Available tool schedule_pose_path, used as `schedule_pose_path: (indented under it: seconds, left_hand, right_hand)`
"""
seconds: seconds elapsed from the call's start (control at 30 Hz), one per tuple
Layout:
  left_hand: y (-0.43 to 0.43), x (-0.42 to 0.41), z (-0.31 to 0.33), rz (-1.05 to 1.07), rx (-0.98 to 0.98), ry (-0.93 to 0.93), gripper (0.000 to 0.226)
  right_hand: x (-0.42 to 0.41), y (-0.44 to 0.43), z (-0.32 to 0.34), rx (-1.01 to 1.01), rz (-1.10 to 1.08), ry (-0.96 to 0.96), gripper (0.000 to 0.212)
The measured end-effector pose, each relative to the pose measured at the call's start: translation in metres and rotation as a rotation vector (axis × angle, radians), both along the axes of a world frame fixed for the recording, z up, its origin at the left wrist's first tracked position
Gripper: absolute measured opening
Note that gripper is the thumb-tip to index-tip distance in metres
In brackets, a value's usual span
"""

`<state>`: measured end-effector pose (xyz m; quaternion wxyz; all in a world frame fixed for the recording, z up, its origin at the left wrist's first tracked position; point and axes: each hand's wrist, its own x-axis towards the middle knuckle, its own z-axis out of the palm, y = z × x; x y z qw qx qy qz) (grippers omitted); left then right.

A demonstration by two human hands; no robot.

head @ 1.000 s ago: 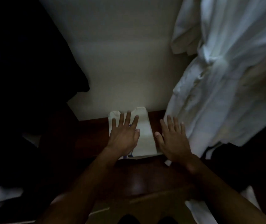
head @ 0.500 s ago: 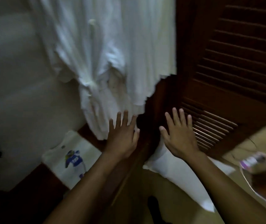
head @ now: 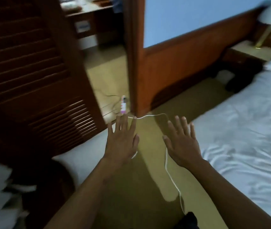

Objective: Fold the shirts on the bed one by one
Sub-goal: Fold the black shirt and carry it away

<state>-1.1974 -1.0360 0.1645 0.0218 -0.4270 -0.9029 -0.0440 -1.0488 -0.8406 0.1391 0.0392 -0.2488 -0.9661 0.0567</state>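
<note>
Both hands empty and spread, the bed off to the right.

The left hand [head: 121,142] and right hand [head: 182,146] hover apart, fingers straight, holding nothing, above the olive floor and a thin white cable [head: 172,177]. The rumpled white-sheeted bed [head: 247,129] lies just right of the right hand, and a dark louvred wooden door [head: 32,71] stands left of the left hand. No shirt shows on the visible stretch of sheet. A shirt should be light, soft and limp, best pinched at both shoulders.
</note>
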Motion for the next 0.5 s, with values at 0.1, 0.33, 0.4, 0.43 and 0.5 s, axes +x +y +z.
schedule_pose_path:
  seconds: [0.1, 0.33, 0.4, 0.43, 0.5]
  left_hand:
    - [0.090, 0.040, 0.006, -0.186, 0.010, 0.003, 0.068]
    - [0.290, 0.174, 0.002, -0.614, 0.102, -0.001, 0.061]
    - [0.342, 0.219, 0.000, -0.684, 0.097, -0.006, 0.063]
    - [0.367, 0.242, -0.001, -0.720, 0.090, 0.002, 0.064]
    - [0.410, 0.286, -0.003, -0.792, 0.058, -0.003, 0.067]
  right_hand:
    - [0.072, 0.058, -0.001, 0.025, -0.200, 0.019, 0.076]
    - [0.246, 0.175, -0.013, 0.056, -0.552, 0.082, 0.070]
    - [0.295, 0.207, -0.015, 0.078, -0.620, 0.090, 0.070]
    - [0.320, 0.223, -0.015, 0.082, -0.662, 0.096, 0.070]
    - [0.368, 0.250, -0.014, 0.076, -0.749, 0.110, 0.072]
